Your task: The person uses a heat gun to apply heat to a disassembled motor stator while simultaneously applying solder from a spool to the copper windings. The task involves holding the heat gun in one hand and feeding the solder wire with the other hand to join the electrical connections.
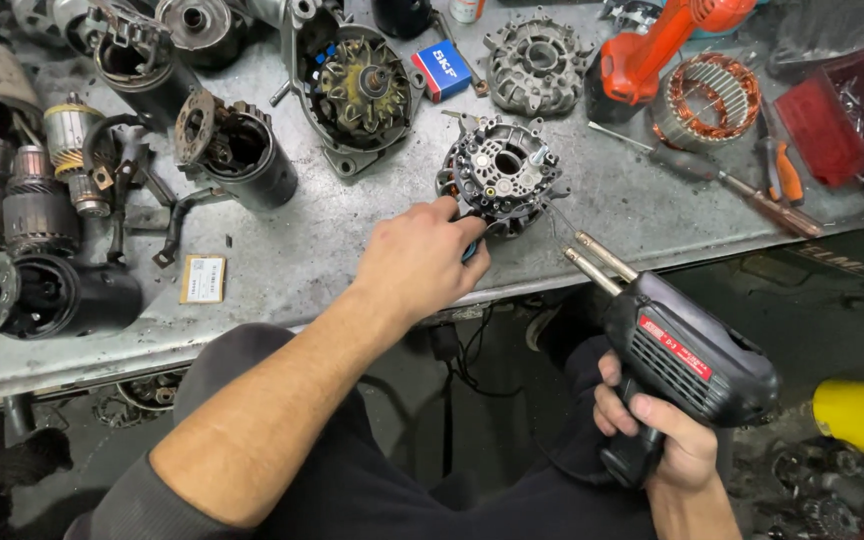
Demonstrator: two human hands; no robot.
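the round alternator end piece (501, 175), dark with small metal terminals across its face, lies flat on the grey tabletop (302, 250) just ahead of the left hand (420, 258). that hand is curled, its fingertips pressed at the piece's near edge and closed on a small blue-handled tool that is mostly hidden under the fingers. to the right of it and lower, off the tabletop edge, the right hand (652, 430) is clamped around the grip of a black soldering gun (687, 355), whose two metal prongs reach up toward the piece's right side; whether the tip touches it cannot be told. the two hands are well apart. beyond the left hand lie an open alternator housing (357, 90), a small blue box (442, 70) and a grey cast cover (537, 62). further right of the piece sit a copper-wound stator ring (704, 98), an orange power tool (652, 50) and a red tray (842, 115). far left of the left hand are dark starter motor parts (42, 290).
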